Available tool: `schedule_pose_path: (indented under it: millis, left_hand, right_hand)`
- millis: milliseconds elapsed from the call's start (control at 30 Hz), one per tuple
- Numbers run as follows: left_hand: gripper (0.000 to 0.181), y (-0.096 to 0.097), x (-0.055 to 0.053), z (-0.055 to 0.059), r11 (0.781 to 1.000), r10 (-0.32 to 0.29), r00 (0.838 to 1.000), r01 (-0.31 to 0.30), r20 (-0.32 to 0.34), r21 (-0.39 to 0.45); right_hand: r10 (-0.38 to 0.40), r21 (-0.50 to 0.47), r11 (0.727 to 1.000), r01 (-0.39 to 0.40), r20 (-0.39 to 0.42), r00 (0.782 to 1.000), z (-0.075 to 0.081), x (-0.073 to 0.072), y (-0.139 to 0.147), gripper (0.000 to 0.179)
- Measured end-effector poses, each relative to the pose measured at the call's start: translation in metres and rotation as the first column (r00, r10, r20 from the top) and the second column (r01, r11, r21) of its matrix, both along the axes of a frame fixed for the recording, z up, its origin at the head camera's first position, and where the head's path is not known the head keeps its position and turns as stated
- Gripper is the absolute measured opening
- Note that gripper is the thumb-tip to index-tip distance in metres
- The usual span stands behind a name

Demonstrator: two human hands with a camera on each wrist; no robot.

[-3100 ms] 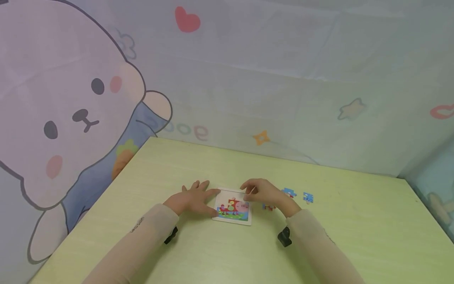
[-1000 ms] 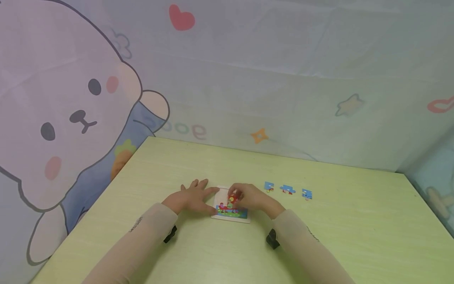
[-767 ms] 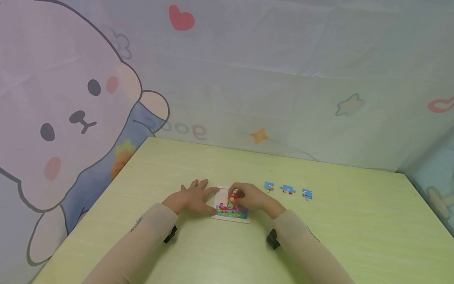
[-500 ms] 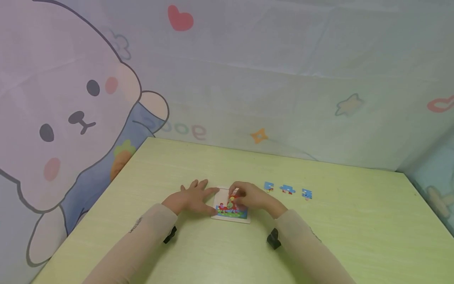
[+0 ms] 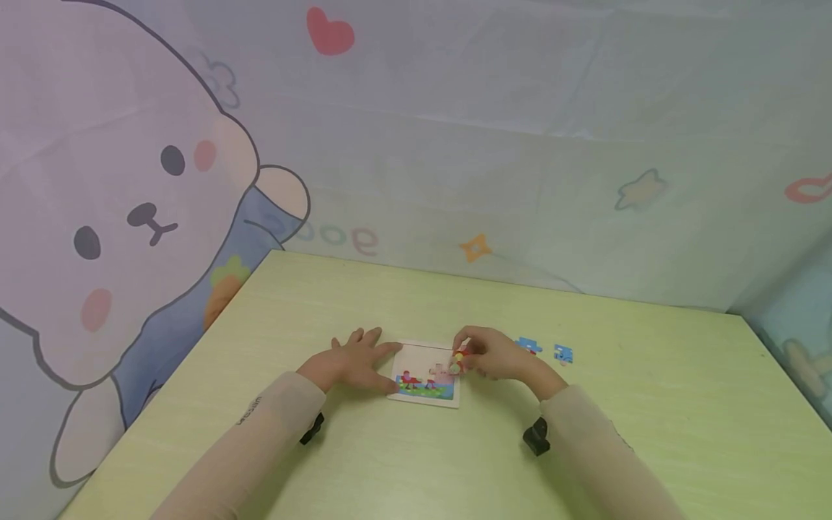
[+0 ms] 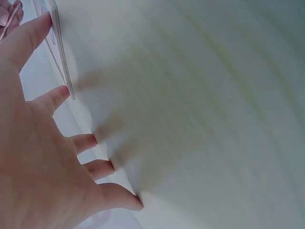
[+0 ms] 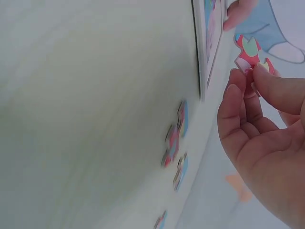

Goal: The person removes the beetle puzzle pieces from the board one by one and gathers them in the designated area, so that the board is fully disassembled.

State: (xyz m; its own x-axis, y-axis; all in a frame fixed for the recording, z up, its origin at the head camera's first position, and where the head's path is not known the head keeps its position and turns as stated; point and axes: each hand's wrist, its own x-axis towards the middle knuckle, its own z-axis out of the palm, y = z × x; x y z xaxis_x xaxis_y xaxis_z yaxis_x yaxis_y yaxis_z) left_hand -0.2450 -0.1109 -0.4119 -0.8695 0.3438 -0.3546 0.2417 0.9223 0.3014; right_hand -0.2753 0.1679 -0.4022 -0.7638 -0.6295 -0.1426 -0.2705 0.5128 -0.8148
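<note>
The white puzzle tray lies on the table, with green, blue and red pieces along its lower part and a pale area above them. My left hand is spread at the tray's left side; in the left wrist view, thumb and index fingertip touch its edge. Over the tray's right edge, my right hand pinches a red puzzle piece with green and yellow spots between thumb and fingers. The right wrist view shows this piece raised and tilted.
Right of the tray lie a blue puzzle piece and another blue puzzle piece. More loose pieces appear in the right wrist view; the right hand hides them from the head camera. A printed cloth hangs behind the table.
My right hand has moved right, from the tray's middle to its right edge, lifting the red puzzle piece away. Its former place now shows pale. My left hand has stayed put.
</note>
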Motion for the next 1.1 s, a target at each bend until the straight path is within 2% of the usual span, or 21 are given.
schedule_pose_path:
  millis: [100,267,467,700,933,1100]
  left_hand:
    - [0.077,0.000,0.001,0.001,1.000,0.001,1.000,-0.001,0.003,0.002]
    - [0.076,0.000,0.002,0.003,1.000,0.001,1.000,-0.001,0.002,0.005]
    - [0.076,0.001,0.003,0.005,1.000,-0.001,1.000,0.001,0.008,0.007]
    - [0.077,0.001,0.004,0.006,1.000,0.005,1.000,-0.005,0.014,0.002]
    - [0.077,0.000,0.002,0.003,1.000,0.000,1.000,0.000,0.008,0.007]
    - [0.077,0.000,0.001,0.002,1.000,-0.005,1.000,0.005,0.006,0.008]
  right_hand:
    - [-0.008,-0.012,1.000,0.008,-0.002,1.000,0.000,-0.001,0.015,0.015]
    - [-0.008,-0.006,1.000,0.008,-0.074,0.997,-0.002,-0.002,0.041,0.014]
    - [-0.045,0.009,0.999,0.046,-0.085,0.995,-0.002,0.000,0.065,0.014]
    - [-0.098,0.024,0.995,0.099,-0.059,0.993,-0.004,0.002,0.080,0.015]
    - [-0.118,0.091,0.987,0.129,-0.117,0.986,-0.011,0.001,0.087,0.015]
    - [-0.115,0.113,0.985,0.129,-0.119,0.986,-0.014,0.001,0.089,0.015]
